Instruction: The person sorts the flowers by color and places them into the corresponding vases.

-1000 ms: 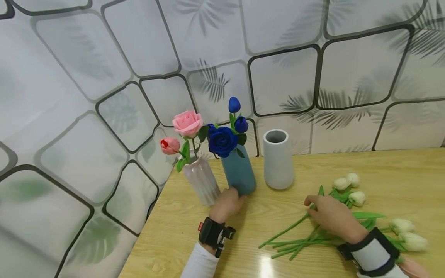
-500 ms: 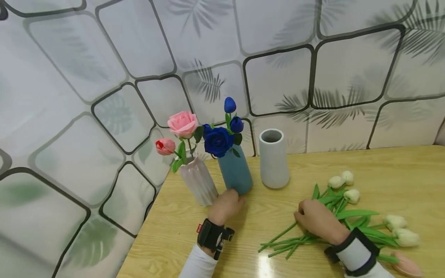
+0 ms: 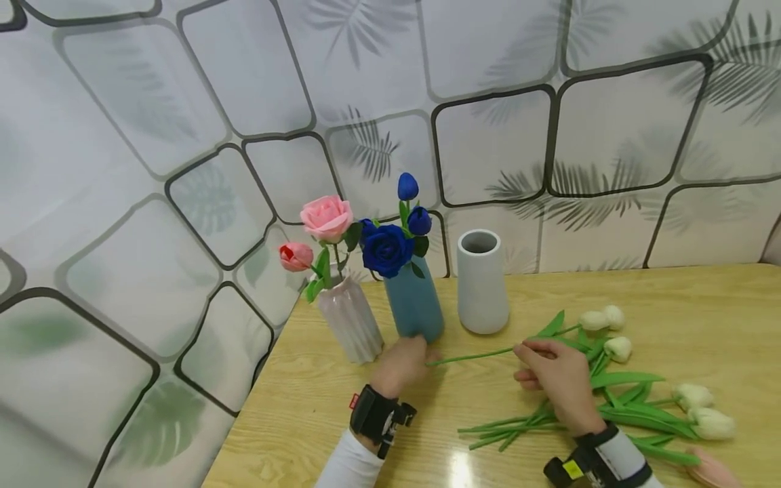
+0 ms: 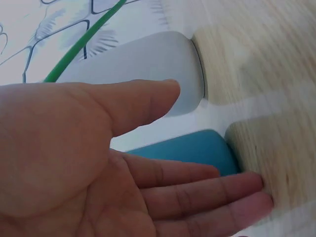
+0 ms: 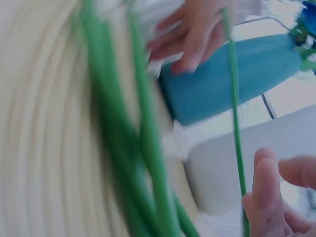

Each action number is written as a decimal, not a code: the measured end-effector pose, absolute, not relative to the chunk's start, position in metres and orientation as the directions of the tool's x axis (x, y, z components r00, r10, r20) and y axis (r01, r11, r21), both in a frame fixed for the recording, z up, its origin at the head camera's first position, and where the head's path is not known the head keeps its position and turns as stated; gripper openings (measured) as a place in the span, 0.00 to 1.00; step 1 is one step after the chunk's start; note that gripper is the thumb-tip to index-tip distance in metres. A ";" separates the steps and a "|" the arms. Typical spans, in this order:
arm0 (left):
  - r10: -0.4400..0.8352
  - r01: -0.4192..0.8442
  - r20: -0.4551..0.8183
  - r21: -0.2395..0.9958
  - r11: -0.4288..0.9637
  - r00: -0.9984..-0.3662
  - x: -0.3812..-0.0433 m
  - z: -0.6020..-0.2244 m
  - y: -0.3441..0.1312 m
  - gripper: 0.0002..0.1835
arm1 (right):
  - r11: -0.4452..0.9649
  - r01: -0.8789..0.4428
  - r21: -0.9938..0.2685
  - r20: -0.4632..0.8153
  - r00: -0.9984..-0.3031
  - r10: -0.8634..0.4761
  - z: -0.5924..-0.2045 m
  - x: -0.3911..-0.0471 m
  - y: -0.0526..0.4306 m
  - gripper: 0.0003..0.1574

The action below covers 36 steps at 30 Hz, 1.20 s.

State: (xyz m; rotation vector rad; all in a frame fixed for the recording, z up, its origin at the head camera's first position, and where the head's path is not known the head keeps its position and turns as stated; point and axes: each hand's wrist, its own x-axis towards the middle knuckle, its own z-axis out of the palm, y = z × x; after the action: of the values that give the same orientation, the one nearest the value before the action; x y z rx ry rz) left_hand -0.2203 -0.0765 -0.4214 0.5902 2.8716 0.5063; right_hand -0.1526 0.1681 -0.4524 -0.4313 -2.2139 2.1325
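One stem pinched, one hand spread beside the blue vase

My right hand (image 3: 556, 383) pinches a green stem (image 3: 472, 357) between thumb and fingers. It slants across the space left of my fingers, apart from the other stems (image 3: 505, 432) that lie bunched on the wooden table (image 3: 702, 291). Its bare end reaches to just beside my left hand (image 3: 399, 366); I cannot tell whether the two touch.

My left hand grips nothing — its fingers run straight, side by side, with the thumb held apart from them. They are at the foot of the blue vase (image 3: 415, 305), which holds blue flowers (image 3: 388, 251). To the left of that vase stands a pale ribbed vase (image 3: 350, 322) with a pink rose (image 3: 327, 218) and a pink tulip (image 3: 295, 257); to its right, an upright white vase (image 3: 482, 291).

White tulips (image 3: 712, 420) lie to the right of my right hand, with a pale pink bloom (image 3: 712, 468) nearest me.
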 end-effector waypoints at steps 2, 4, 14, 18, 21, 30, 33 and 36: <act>0.434 0.379 -0.090 0.353 0.855 -0.896 -0.220 -0.422 -0.074 0.14 | -0.116 0.237 -0.965 -0.255 -0.951 0.173 -0.454 -0.152 0.168 0.35; 0.460 0.396 -0.099 0.370 0.840 -0.882 -0.219 -0.423 -0.072 0.14 | -0.221 0.285 -0.933 -0.314 -0.943 0.112 -0.456 -0.152 0.168 0.34; 0.503 0.435 -0.135 0.345 0.832 -0.854 -0.218 -0.422 -0.066 0.15 | -0.314 0.263 -0.912 -0.305 -0.948 0.091 -0.458 -0.148 0.146 0.29; 0.493 0.424 -0.151 0.337 0.841 -0.857 -0.220 -0.422 -0.065 0.16 | -0.400 0.215 -0.891 -0.301 -0.939 0.165 -0.456 -0.146 0.140 0.22; 0.489 0.425 -0.151 0.323 0.846 -0.859 -0.221 -0.422 -0.065 0.18 | -0.532 0.197 -0.823 -0.337 -0.924 0.181 -0.455 -0.144 0.136 0.07; 0.498 0.416 -0.116 0.407 0.813 -0.859 -0.225 -0.432 -0.060 0.25 | -0.594 0.240 -0.768 -0.394 -0.908 0.142 -0.450 -0.136 0.133 0.22; 0.507 0.405 -0.090 0.491 0.772 -0.857 -0.229 -0.437 -0.054 0.31 | -0.608 0.206 -0.767 -0.380 -0.909 0.171 -0.441 -0.132 0.131 0.20; 0.490 0.373 -0.071 0.558 0.742 -0.869 -0.234 -0.442 -0.048 0.36 | -0.644 0.188 -0.741 -0.372 -0.914 0.160 -0.432 -0.128 0.129 0.15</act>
State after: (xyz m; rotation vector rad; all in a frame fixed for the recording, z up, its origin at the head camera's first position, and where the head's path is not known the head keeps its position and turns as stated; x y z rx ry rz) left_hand -0.2336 -0.0481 -0.4421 0.6848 2.7290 0.8060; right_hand -0.1283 0.1291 -0.4324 -0.6531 -1.3314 2.7876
